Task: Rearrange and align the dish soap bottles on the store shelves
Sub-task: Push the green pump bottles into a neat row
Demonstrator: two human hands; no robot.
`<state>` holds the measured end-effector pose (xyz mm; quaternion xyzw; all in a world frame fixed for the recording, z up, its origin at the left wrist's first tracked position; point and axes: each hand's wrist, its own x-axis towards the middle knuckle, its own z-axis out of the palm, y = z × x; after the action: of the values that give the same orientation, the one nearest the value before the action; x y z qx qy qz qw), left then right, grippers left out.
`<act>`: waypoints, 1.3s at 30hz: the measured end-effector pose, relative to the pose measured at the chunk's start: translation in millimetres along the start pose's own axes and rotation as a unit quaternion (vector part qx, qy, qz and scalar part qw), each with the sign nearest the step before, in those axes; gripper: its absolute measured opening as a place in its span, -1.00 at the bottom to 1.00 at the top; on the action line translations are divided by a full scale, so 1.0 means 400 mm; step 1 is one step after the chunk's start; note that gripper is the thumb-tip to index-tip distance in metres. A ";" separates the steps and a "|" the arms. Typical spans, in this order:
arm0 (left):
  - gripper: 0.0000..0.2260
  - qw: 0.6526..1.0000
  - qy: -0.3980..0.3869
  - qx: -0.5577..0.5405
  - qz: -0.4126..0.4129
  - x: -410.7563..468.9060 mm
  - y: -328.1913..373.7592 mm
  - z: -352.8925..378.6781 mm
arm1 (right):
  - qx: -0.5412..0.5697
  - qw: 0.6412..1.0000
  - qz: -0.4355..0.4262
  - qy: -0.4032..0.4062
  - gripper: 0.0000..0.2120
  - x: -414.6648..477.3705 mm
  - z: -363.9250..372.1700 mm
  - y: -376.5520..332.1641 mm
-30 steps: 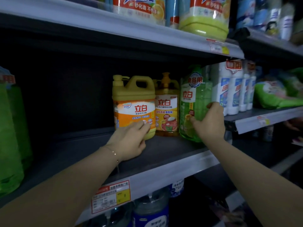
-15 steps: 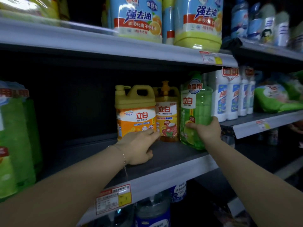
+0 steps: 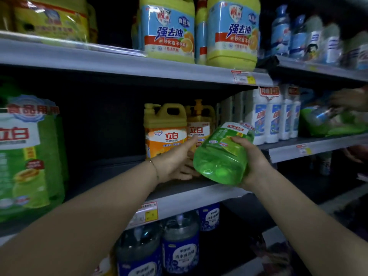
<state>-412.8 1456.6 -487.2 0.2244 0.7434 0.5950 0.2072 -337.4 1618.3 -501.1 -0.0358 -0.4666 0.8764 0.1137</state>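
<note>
My right hand (image 3: 252, 158) grips a green dish soap bottle (image 3: 221, 156), tipped back with its base toward me, above the front of the middle shelf (image 3: 185, 198). My left hand (image 3: 177, 162) reaches in beside it with straight fingers touching the yellow-orange jug (image 3: 165, 132). It also touches the green bottle's left side. An amber pump bottle (image 3: 199, 128) stands just right of the jug, partly hidden by the green bottle.
White bottles (image 3: 272, 116) fill the right end of the shelf. Large green jugs (image 3: 27, 156) stand at far left, with a dark gap between them and the yellow-orange jug. Blue-labelled jugs (image 3: 169, 30) sit on the shelf above. Another person's hand (image 3: 348, 98) reaches in at far right.
The green bottle has been lifted off the shelf and tipped back toward me by my right hand. My left hand slid right to the bottle's side. The view tilted upward.
</note>
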 end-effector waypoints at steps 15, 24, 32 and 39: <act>-0.56 0.983 0.160 -0.065 0.064 -0.323 -0.057 -0.093 | -0.029 0.986 -0.010 -0.161 -0.54 -0.157 0.195 0.208; -0.74 0.948 0.260 0.034 0.180 -0.535 -0.149 -0.287 | -0.120 0.943 -0.053 -0.306 -0.59 -0.195 0.382 0.353; -0.39 0.891 0.303 0.215 0.263 -0.617 -0.237 -0.440 | -0.124 0.920 -0.098 -0.358 -0.30 -0.163 0.510 0.475; -0.37 0.859 0.357 0.241 0.277 -0.604 -0.246 -0.504 | -0.197 0.907 -0.175 -0.330 -0.32 -0.096 0.602 0.482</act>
<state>-340.8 1137.8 -532.1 0.2360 0.7935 0.4698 -0.3065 -372.8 1310.7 -526.5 0.3158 -0.6394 0.6944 0.0959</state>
